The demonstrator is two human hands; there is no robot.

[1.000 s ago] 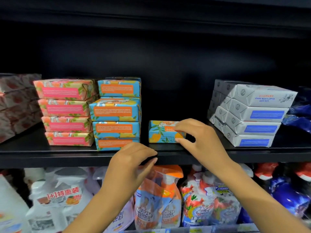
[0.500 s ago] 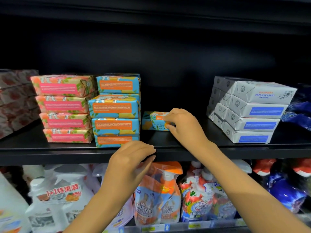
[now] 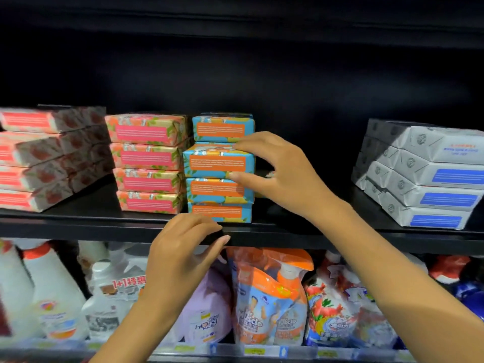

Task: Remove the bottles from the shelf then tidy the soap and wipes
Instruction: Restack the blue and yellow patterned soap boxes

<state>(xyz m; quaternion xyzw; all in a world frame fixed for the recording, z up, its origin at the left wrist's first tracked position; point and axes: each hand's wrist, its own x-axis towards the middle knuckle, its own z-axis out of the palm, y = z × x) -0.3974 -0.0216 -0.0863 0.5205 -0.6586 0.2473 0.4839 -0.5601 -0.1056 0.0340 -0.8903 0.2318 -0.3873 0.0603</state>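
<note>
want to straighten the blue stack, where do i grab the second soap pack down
Grip the soap pack by its free right end, coming from the right: pink packs block its left end, and it juts forward, leaving room for fingers above and thumb below.

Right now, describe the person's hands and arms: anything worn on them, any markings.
The left hand and the right hand are bare: no gloves, rings or watch show. Both forearms are uncovered down to the picture's lower edge, with no sleeve, band or marking in view. The nails that show look short and unpainted.
</note>
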